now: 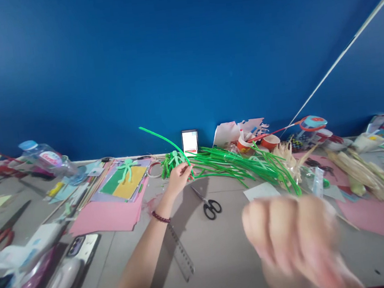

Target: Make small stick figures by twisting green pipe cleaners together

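My left hand (179, 177) reaches to the back middle of the table, its fingers pinched on a long green pipe cleaner (159, 135). One end of the stem arcs up and left against the blue wall. My right hand (292, 239) is raised close to the camera, blurred, with its fingers curled into a fist; anything inside it is hidden. Just right of my left hand lies a loose bundle of green pipe cleaners (228, 162). Black-handled scissors (211, 208) lie in front of it. A small lit screen (190, 143) stands against the wall behind my left hand.
A clear ruler (181, 255) lies beside my left forearm. Pink paper (106, 216) and a green pipe-cleaner figure (126, 171) are at left, near a bottle (46, 156), phone (86, 246) and mouse (66, 277). Paper cups (270, 142) and dried husks (365, 175) are at right.
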{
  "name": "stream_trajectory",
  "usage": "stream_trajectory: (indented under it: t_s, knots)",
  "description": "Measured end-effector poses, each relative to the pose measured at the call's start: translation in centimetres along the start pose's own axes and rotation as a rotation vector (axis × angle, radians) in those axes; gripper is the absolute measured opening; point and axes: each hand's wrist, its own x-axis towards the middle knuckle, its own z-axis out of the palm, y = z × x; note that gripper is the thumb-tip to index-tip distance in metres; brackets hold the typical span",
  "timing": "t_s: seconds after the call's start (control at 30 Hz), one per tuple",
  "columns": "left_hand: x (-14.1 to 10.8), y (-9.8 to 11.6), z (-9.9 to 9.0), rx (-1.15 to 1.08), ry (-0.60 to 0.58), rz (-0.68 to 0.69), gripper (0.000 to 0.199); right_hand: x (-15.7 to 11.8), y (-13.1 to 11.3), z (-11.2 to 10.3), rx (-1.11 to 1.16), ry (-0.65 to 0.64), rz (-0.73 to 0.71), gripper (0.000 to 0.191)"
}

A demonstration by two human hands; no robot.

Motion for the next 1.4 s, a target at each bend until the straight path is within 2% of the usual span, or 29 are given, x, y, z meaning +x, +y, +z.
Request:
stream_trajectory:
  t_s: [0.03,0.1,0.13,0.2,0.27,0.37,0.43,0.53,0.57,0.67,1.0,1.17,1.27,1.4]
  knots:
    - [-0.1,0.3,-0.1,0.022,-0.014,0.006,0.029,3.3,0.1,1.2,0.131,-0.034,-0.063,0.030]
    - [-0.3,0.6,-0.3,0.063,-0.046,0.010,0.029,8.9,1.3,2.8,0.226,-0.062,-0.131,0.015]
    - [-0.4,0.6,-0.3,0.080,-0.065,0.010,0.029,11.0,2.4,3.2,0.203,-0.031,-0.124,0.013]
    - [-0.6,0.5,-0.4,0.125,-0.123,0.018,0.029,13.7,5.5,3.3,0.070,0.035,-0.018,0.016]
    - [-0.8,0.2,-0.5,0.174,-0.203,0.038,0.029,14.9,9.3,3.1,-0.063,0.092,0.095,0.028]
    - [-1.1,-0.1,-0.6,0.257,-0.347,0.071,0.029,15.4,14.1,2.8,-0.003,0.129,0.307,0.053]
    - [-1.2,-0.3,-0.6,0.296,-0.413,0.078,0.029,15.6,16.1,2.6,0.115,0.141,0.409,0.055]
    - [-1.3,-0.5,-0.6,0.324,-0.446,0.053,0.029,15.8,17.6,1.8,0.197,0.126,0.428,0.044]
    - [-1.2,-0.7,-0.7,0.330,-0.449,0.041,0.028,15.9,17.8,1.4,0.209,0.164,0.419,0.042]
    - [-1.0,-1.4,-1.0,0.334,-0.413,0.021,0.026,16.2,18.1,0.1,0.215,0.280,0.424,0.039]
    - [0.2,-2.5,-3.2,0.111,-0.187,-0.061,0.027,16.4,18.2,-2.5,0.337,0.452,0.403,0.041]
    - [0.8,-3.1,-4.8,-0.046,-0.013,-0.154,0.029,16.4,18.5,-3.5,0.403,0.538,0.434,0.036]
    - [1.0,-3.4,-5.4,-0.172,0.079,-0.197,0.032,16.4,18.6,-3.9,0.422,0.560,0.459,0.031]
    - [1.1,-3.5,-5.5,-0.493,0.160,-0.244,0.029,16.5,18.6,-3.9,0.464,0.537,0.407,0.027]
